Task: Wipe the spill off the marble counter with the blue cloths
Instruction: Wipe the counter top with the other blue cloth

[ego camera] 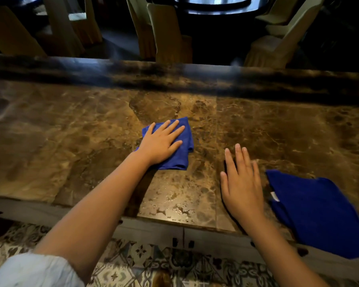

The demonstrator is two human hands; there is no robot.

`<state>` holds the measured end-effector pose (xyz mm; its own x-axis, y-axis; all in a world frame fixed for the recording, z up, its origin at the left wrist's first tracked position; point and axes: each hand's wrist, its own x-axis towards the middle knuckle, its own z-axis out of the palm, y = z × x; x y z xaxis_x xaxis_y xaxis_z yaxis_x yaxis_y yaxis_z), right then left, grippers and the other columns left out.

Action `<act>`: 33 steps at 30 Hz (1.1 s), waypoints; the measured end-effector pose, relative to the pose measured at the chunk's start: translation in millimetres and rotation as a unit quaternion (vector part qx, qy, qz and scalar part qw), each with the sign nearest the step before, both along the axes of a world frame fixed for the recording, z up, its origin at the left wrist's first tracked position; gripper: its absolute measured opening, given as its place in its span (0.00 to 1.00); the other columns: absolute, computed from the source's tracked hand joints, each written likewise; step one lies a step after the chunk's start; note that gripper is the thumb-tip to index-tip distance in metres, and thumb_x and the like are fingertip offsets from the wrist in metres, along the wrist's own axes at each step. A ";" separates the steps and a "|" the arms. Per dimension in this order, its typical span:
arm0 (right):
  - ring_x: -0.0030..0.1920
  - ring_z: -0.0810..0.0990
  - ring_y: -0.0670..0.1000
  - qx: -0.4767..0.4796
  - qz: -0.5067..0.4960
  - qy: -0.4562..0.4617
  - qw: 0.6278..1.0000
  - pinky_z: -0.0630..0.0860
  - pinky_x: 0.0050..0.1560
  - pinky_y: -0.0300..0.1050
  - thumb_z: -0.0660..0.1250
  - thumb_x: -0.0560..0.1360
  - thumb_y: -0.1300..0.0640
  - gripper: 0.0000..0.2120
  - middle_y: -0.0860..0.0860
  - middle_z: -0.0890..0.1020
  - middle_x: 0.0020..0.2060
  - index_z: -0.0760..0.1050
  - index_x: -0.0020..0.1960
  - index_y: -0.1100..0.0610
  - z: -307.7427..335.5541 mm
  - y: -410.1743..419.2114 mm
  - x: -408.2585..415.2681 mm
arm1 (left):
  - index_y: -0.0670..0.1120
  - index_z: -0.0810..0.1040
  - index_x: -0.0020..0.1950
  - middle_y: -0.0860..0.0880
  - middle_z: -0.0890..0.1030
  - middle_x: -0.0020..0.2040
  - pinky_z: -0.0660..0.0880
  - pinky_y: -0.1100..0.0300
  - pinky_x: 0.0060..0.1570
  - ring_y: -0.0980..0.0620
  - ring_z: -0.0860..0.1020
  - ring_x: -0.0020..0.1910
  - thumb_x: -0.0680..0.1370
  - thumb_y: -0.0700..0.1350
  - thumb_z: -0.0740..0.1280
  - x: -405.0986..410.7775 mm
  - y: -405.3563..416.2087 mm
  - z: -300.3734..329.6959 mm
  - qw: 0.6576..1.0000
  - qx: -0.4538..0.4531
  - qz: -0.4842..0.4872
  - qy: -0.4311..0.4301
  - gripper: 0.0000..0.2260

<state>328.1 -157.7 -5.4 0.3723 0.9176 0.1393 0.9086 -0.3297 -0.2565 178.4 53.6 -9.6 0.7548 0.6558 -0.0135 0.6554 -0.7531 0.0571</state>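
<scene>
While the counter (pixel 71 141) carries everything here, its near edge is the place to start: a patch of droplets (pixel 174 201) glistens there, just inside the rim, between the two forearms. That wet patch looks like the spill not yet reached. Just right of it, the right hand (pixel 241 183) lies flat and empty, fingers straight, gripping nothing; I judge it is steadying the body or about to reach sideways. Touching or nearly touching that hand's outer side, a larger blue cloth (pixel 315 214) sits spread near the counter's front rim, ready as a spare. Farther back, toward the middle of the counter, the left hand (pixel 161 140) presses open-palmed on a folded blue cloth (pixel 184 150), fingers splayed rather than clenched, which suits pushing it across stone.
</scene>
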 end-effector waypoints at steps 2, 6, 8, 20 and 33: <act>0.75 0.42 0.50 -0.009 0.000 0.007 1.000 0.44 0.73 0.51 0.50 0.78 0.50 0.26 0.54 0.48 0.76 0.50 0.74 0.53 -6.6 2.9 -0.3 | 0.55 0.50 0.74 0.52 0.51 0.77 0.45 0.41 0.71 0.51 0.49 0.75 0.79 0.57 0.48 -17.0 9.5 -0.7 1.000 0.002 0.002 0.002 0.23; 0.75 0.44 0.53 0.005 -0.019 0.007 1.000 0.49 0.73 0.55 0.54 0.77 0.52 0.26 0.56 0.48 0.76 0.52 0.74 0.51 -11.4 1.5 1.3 | 0.55 0.51 0.74 0.51 0.51 0.77 0.49 0.43 0.71 0.50 0.50 0.75 0.79 0.56 0.50 -59.7 34.6 0.6 1.000 -0.009 0.004 0.000 0.24; 0.75 0.48 0.54 -0.012 -0.021 -0.006 1.000 0.49 0.72 0.55 0.53 0.77 0.52 0.24 0.57 0.52 0.75 0.55 0.73 0.52 -12.3 1.5 1.6 | 0.55 0.52 0.74 0.51 0.52 0.77 0.51 0.44 0.71 0.49 0.51 0.75 0.79 0.56 0.50 -83.5 45.7 0.3 1.000 -0.010 0.001 -0.005 0.24; 0.74 0.53 0.52 -0.061 -0.034 0.000 0.998 0.50 0.73 0.53 0.52 0.78 0.52 0.23 0.54 0.58 0.74 0.57 0.72 0.52 -6.8 3.1 0.8 | 0.56 0.57 0.73 0.52 0.57 0.76 0.52 0.43 0.70 0.51 0.53 0.75 0.79 0.55 0.53 -166.9 42.8 -5.4 0.995 0.007 0.076 -0.065 0.22; 0.74 0.54 0.53 -0.061 -0.033 0.003 0.998 0.50 0.73 0.53 0.52 0.78 0.53 0.23 0.55 0.59 0.74 0.57 0.72 0.53 -1.3 3.2 -1.1 | 0.55 0.54 0.74 0.54 0.54 0.75 0.55 0.45 0.71 0.52 0.53 0.74 0.77 0.58 0.44 -185.2 -21.2 -2.3 0.997 -0.008 0.061 -0.036 0.25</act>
<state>327.0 -154.5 -6.7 0.4332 0.9009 0.0254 0.8824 -0.4182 -0.2154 -6.8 32.3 -11.9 0.6689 0.7429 0.0266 0.7359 -0.6669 0.1174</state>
